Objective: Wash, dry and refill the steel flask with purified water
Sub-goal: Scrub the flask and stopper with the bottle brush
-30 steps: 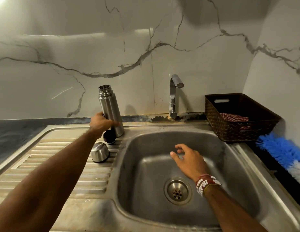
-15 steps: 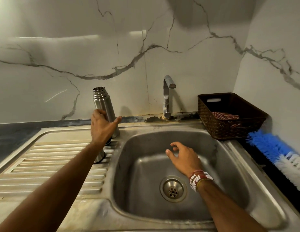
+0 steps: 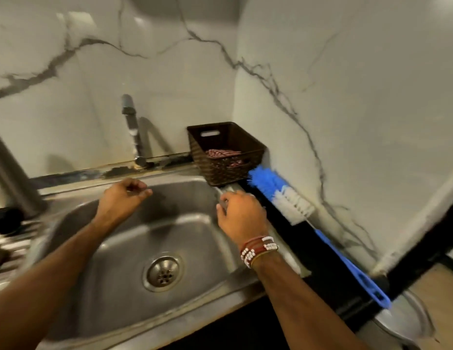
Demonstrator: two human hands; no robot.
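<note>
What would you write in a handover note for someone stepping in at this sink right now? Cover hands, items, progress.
Left hand: loosely curled, empty, above the sink.
Right hand: at the sink's right rim, beside the brush; fingers hidden.
Flask: stands on the drainboard, far left, no hand on it.
Done: nothing visibly; tap shows no water.
Left: wash, dry, refill.

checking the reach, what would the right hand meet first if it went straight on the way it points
Probably the bottle brush, at its blue and white bristle head, lying just past the sink rim that the right hand is over. Depth is unclear, so this is a guess.
</note>
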